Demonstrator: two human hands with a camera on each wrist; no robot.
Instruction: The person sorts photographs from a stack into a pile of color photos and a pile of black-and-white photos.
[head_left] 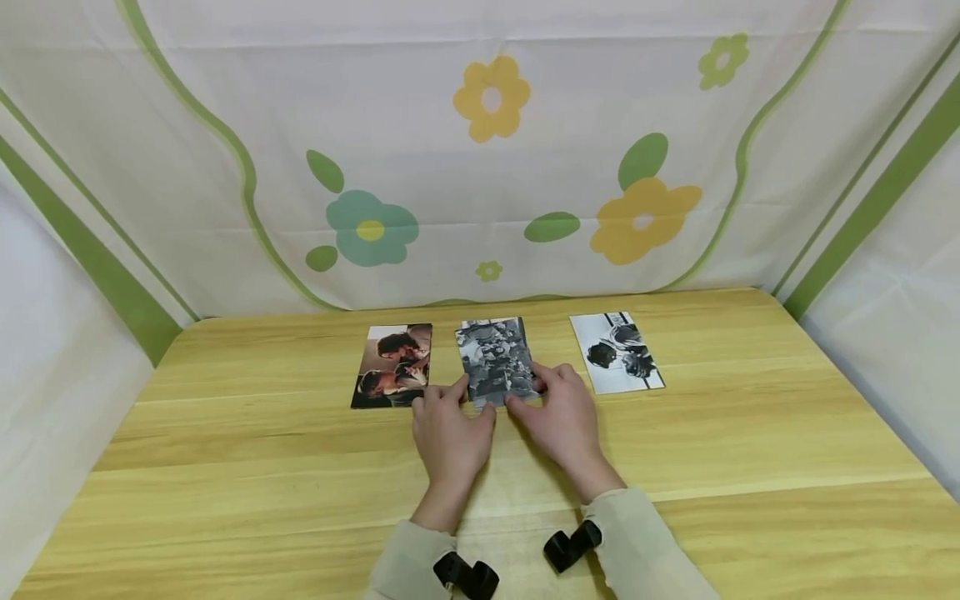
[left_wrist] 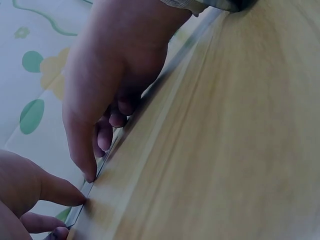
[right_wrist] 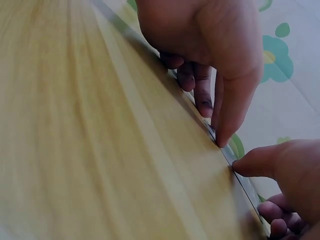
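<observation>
Several photo cards lie in a slightly uneven stack at the middle of the table, a black-and-white crowd picture on top. My left hand grips the stack's near left corner, thumb at the near edge and index finger along the left side. Opposite it, my right hand holds the near right corner the same way. In the left wrist view, the left thumb points down at the thin card edge. The right thumb meets that edge in the right wrist view, close to the left thumb.
A colour photo card of people lies left of the stack, just beyond the left fingers. To the right is a black-and-white photo card. Behind the wooden table hangs a white flowered cloth.
</observation>
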